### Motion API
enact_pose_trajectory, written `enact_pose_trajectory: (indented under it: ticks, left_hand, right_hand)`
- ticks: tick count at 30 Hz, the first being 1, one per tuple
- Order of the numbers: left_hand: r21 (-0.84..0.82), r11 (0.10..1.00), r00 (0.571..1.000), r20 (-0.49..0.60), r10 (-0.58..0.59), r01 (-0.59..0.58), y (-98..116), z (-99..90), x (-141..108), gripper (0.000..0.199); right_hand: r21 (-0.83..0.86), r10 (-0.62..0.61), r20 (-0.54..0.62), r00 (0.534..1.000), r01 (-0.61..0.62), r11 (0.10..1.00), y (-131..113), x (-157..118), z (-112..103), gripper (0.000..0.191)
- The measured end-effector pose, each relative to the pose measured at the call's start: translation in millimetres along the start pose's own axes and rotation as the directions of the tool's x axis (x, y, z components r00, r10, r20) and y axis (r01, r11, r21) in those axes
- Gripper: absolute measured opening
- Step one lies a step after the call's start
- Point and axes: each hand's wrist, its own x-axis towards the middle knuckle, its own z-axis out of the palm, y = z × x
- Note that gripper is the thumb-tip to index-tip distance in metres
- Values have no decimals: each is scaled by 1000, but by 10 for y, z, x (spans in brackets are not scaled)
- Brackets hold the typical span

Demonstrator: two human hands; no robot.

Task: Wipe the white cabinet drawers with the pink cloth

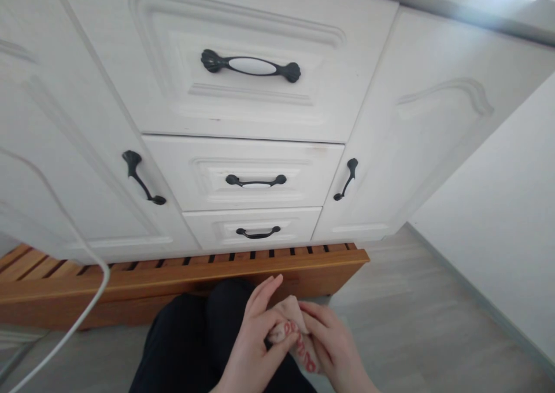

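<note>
A small, soft, pale pink cloth (299,332) with red looped markings is bunched between my hands, low in the view and over my lap. My left hand (260,335) pinches its left side between thumb and index finger, while the other fingers stretch out upward. On the cloth's right side, my right hand (327,341) grips with fingers curled around it. Part of the cloth is hidden behind the fingers, and I cannot make out whether it is a sock.
A white cabinet stands ahead with a top drawer (173,104), two smaller drawers and side doors, all with dark handles. Below it runs a slatted wooden bench (195,286). A white cable (87,309) hangs at the left. Dark trousers (186,341) cover my legs.
</note>
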Motion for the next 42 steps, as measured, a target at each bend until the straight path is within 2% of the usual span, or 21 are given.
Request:
enact_pose_trajectory:
  ticks: [3, 6, 8, 11, 14, 16, 19, 22, 25, 30, 33, 36, 38, 40, 42]
  left_hand:
    - [-71, 995, 987, 146, 74, -64, 72, -116, 32, 15]
    - [-179, 984, 929, 364, 69, -3, 119, -221, 58, 8]
    - [-228, 972, 910, 413, 42, 58, 139, -254, 68, 8]
    - [-314, 945, 955, 296, 2, 95, 159, -261, 74, 11]
    - [-405, 908, 965, 264, 3, 108, 173, -256, 64, 14]
    - [-441, 890, 962, 272, 10, 116, 176, -247, 52, 14]
    - [-474, 874, 981, 194, -12, 104, 171, -206, 30, 16]
    - [-490, 869, 992, 126, -6, 68, 175, -136, 4, 12]
    - [-493, 870, 995, 93, 30, 20, 207, -82, -20, 12]
    - [-467, 884, 999, 37, 33, -12, 256, -72, -31, 20]
    - [-415, 910, 998, -54, -15, -9, 238, -8, -40, 19]
    - [-368, 929, 990, -115, -85, 37, 227, 99, -56, 12]
    - [-293, 956, 977, -195, -84, 24, 261, 102, -85, 20]
    - [-188, 981, 962, -272, -15, -38, 342, -7, -162, 29]
    - [-89, 993, 967, -249, 55, -80, 454, -217, -321, 23]
  right_hand:
    - [51, 24, 7, 1000, -25, 998, -40, -4, 4, 47]
    - [162, 25, 77, 997, -37, 986, -109, -12, 1, 50]
    - [216, 26, 86, 996, -44, 975, -153, -25, 9, 49]
    - [238, 38, 0, 999, -37, 970, -160, -69, 57, 46]
    - [253, 145, -69, 987, -124, 960, -108, -125, 128, 47]
    - [290, 273, -37, 961, -251, 923, -92, -142, 153, 50]
    - [337, 380, 122, 917, -398, 853, -154, -108, 127, 54]
    - [367, 307, 211, 928, -366, 855, -273, -28, 92, 65]
    - [381, 216, 188, 958, -274, 883, -333, 44, 115, 82]
    - [178, 157, 105, 982, -174, 969, -265, 93, 179, 78]
    - [241, 145, 130, 981, -173, 955, -262, 104, 264, 82]
    - [382, 288, 148, 946, -324, 866, -263, 92, 404, 56]
    - [435, 379, 125, 917, -394, 810, -214, 55, 456, 44]
    - [440, 451, 64, 890, -431, 788, -112, -7, 433, 45]
    - [409, 542, -22, 840, -487, 772, 30, -85, 348, 48]
